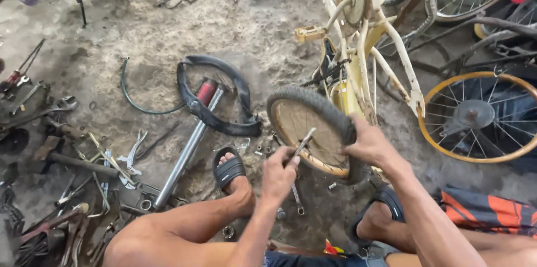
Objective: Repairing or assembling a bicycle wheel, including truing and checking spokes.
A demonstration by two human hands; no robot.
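Note:
My left hand (279, 173) grips a small metal wrench (302, 145) whose tip points at the yellow rim of a small bicycle wheel (305, 127). On that wheel's right side my right hand (369, 145) clasps the black tyre (335, 113). The wheel stands upright on the dirt ground, next to a pale yellow bicycle frame (363, 48) turned upside down. Another wrench (296, 198) lies on the ground below my left hand. My feet in black sandals (228, 171) rest on either side of the wheel.
A silver floor pump with a red handle (187, 146) and a folded black tyre (215, 96) lie at centre left. Several hand tools (84, 188) are scattered at left. An orange-rimmed wheel (481, 116) lies at right. Small nuts (263, 149) sit near the wheel.

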